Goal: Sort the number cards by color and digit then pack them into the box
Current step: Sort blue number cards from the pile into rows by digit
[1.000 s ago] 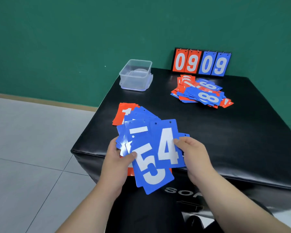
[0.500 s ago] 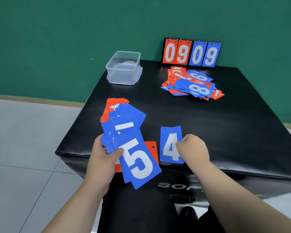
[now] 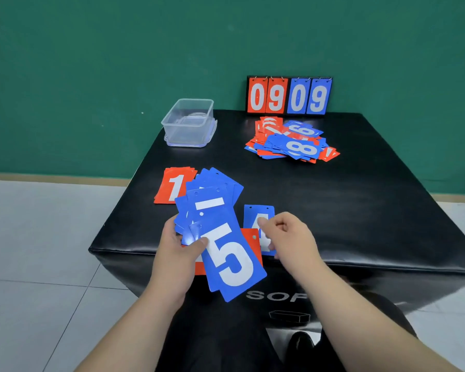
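My left hand (image 3: 177,253) grips a fan of blue number cards (image 3: 215,210) over the table's near edge, with a blue 5 (image 3: 231,261) on top. A single blue 4 card (image 3: 258,214) lies flat on the black table (image 3: 360,210). My right hand (image 3: 287,237) hovers over the 4's right side with loosely curled fingers and holds nothing. A red card (image 3: 249,237) lies partly hidden under the fan. A red stack showing a 1 (image 3: 171,187) sits to the left. A clear plastic box (image 3: 189,123) stands at the far left corner.
A mixed heap of red and blue cards (image 3: 290,142) lies at the back right, a blue 8 on top. A flip scoreboard (image 3: 289,95) reading 09 09 stands against the green wall. Tiled floor lies to the left of the table.
My right hand carried the blue 4 off the fan, laid it on the table to the right, and has let go of it. The fan stays in my left hand.
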